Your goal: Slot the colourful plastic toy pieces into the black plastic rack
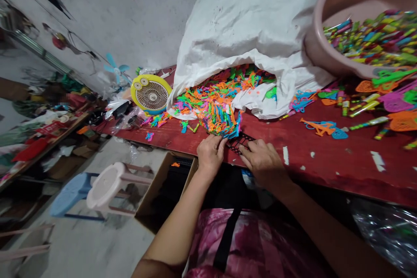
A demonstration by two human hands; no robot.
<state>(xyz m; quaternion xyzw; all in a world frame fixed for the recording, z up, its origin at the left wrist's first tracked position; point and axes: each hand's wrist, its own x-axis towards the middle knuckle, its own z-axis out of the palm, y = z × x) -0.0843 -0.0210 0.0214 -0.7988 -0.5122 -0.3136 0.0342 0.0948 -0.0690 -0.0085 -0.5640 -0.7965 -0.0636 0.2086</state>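
A yellow fan (pixel 151 94) is placed at ten o'clock. A pink stool (pixel 106 186) and a blue stool (pixel 71 194) are set at eight o'clock.

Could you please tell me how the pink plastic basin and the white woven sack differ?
The pink plastic basin is rigid and round, while the white woven sack is soft and slumped. The basin holds short, bright sticks, while the sack spills tangled colourful plastic pieces from its mouth. Both hold brightly coloured plastic items.

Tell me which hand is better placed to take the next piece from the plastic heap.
Left, probably: the left hand sits against the heap of colourful plastic parts, while the right hand has fingers on the black plastic strip, so it looks occupied.
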